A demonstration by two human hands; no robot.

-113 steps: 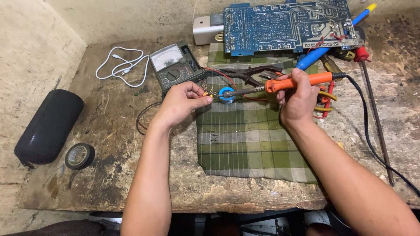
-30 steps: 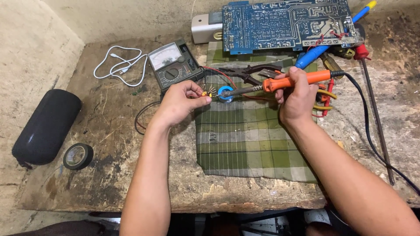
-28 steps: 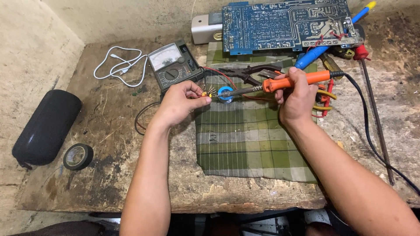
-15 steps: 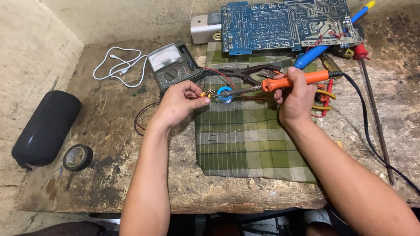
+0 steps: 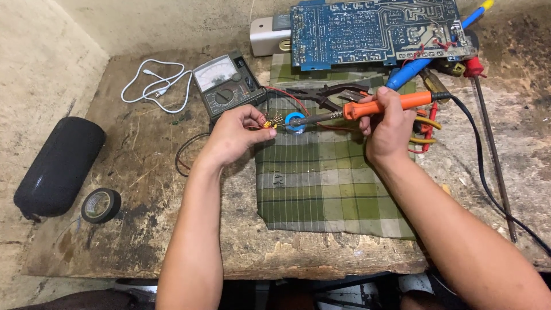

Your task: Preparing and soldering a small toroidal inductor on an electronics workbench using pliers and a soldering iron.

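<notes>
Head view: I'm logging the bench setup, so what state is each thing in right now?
Soldering iron: held in right hand, tip at the blue tin.
Small coil part: pinched in left hand, leads towards the iron's tip.
Multimeter: lying face up, untouched.
Circuit board: lying flat at the bench's back.
White cable: loosely coiled.
Tape roll: lying flat.
Cloth: spread flat.

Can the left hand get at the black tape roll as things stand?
Probably not right away: the left hand is pinching a small yellow wired part. The tape roll lies on bare bench with nothing between.
</notes>
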